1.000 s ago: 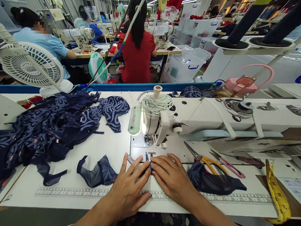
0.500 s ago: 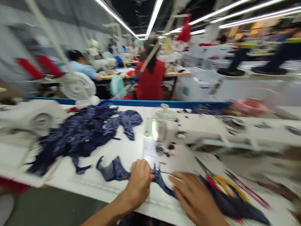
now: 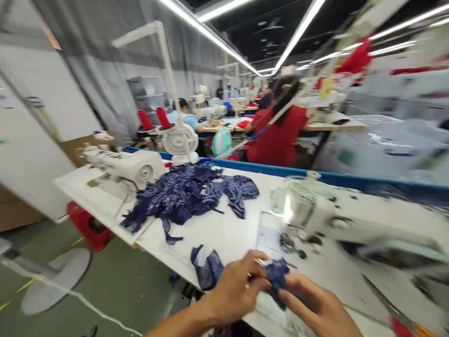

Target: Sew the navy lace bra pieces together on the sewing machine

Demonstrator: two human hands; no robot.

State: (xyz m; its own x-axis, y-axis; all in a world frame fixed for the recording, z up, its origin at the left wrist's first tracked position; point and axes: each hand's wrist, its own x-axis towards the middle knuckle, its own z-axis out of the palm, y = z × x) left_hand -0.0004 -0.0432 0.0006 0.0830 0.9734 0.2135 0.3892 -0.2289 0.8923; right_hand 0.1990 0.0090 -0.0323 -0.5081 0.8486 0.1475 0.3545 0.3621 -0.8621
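A navy garment piece (image 3: 277,278), partly sheer, is held between my two hands just in front of the sewing machine (image 3: 318,211). Its left end (image 3: 210,270) droops past my left hand onto the table edge. My left hand (image 3: 240,284) is closed, pinching the cloth between thumb and fingers. Something small and pale shows at its fingertips, too blurred to name. With thumb and fingers, my right hand (image 3: 313,304) grips the bunched part of the same piece. A pile of navy garment pieces (image 3: 187,192) lies to the left on the white table (image 3: 222,232).
Scissors with red handles (image 3: 405,334) lie at the lower right, with an orange handle (image 3: 427,335) beside them. A second sewing machine (image 3: 132,165) and a white fan (image 3: 181,140) stand at the left. Beyond the blue edge (image 3: 246,165), a person in red (image 3: 279,131) sits.
My view has swung left. My right hand has come from beside the scissors to the garment piece, which is now lifted and bunched between both hands.
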